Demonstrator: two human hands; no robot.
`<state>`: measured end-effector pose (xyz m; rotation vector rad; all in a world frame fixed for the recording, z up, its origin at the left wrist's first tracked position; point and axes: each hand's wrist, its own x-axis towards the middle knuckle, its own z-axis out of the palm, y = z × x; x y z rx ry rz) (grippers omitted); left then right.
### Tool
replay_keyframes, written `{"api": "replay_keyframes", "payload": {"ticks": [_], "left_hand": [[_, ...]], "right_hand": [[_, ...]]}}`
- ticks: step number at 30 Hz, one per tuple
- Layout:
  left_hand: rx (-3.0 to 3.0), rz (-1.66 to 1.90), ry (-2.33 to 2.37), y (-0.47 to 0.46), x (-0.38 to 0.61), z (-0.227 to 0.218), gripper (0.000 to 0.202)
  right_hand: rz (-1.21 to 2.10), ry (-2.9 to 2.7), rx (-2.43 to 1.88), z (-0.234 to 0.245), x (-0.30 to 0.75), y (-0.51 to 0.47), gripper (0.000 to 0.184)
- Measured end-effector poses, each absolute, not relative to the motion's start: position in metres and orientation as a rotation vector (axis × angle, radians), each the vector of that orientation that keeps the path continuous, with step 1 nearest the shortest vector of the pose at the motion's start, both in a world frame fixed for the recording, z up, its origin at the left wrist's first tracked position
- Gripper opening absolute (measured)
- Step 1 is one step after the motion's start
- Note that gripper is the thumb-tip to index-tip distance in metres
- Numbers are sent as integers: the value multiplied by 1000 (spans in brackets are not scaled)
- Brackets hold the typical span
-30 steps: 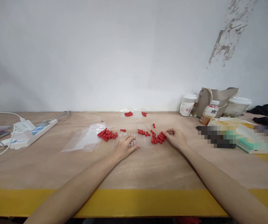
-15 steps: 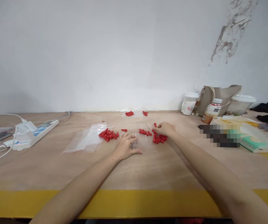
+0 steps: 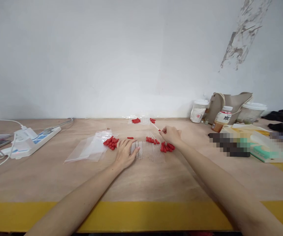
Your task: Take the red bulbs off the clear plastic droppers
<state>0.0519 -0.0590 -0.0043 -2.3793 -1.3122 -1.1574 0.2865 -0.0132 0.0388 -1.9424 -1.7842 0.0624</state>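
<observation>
My right hand [image 3: 172, 135] pinches a thin glass dropper [image 3: 154, 125] by its red bulb, with the tube slanting up and leftward to the far side. Below it, red-bulbed droppers [image 3: 167, 147] lie in a cluster, and a short row of red bulbs [image 3: 152, 140] is beside them. Clear glass tubes [image 3: 143, 151] lie side by side in the middle. At their left edge rests my left hand [image 3: 125, 153], fingers apart and holding nothing. Another heap of red bulbs [image 3: 110, 143] is left of it; a single red bulb [image 3: 130, 138] lies just beyond its fingers.
Clear plastic bags [image 3: 86, 150] lie at left, near a white power strip [image 3: 36, 144] with cables. A small group of red bulbs [image 3: 136, 121] lies on plastic by the wall. A lidded cup [image 3: 199, 112], drink bottle [image 3: 221, 120] and grey bag [image 3: 230, 102] stand at right.
My left hand has slid left, uncovering more of the glass tubes. My right hand has drawn the dropper slightly toward the right, off the cluster, and its tube now shows clearly.
</observation>
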Motion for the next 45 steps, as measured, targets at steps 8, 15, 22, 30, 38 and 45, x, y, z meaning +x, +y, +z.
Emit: {"api": "replay_keyframes", "payload": {"ticks": [8,15,22,30,38,45], "left_hand": [[-2432,-1109,-1064,-65,58,-6,45],[-2562,-897,-838,-70,67,-4,22],[-2494,-883,-880,-70,69,-5,21],[-2536,-905,-877,-69,68,-7,20],[-2480,-1184,-1069,-56,47,-13,20],[-2510,-1247,-1140,-45,53,-14,32]], "right_hand": [[-511,-2081,-1064,-9,295,-72,16],[-408,-2043,-970,-19,279,-79,17],[-443,-2121,-979,-21,284,-80,21],[-382,-2142,-968,-17,284,-86,20],[-228,-1932,-1084,-17,314,-73,20],[57,-1533,-1322,-28,349,-31,28]]}}
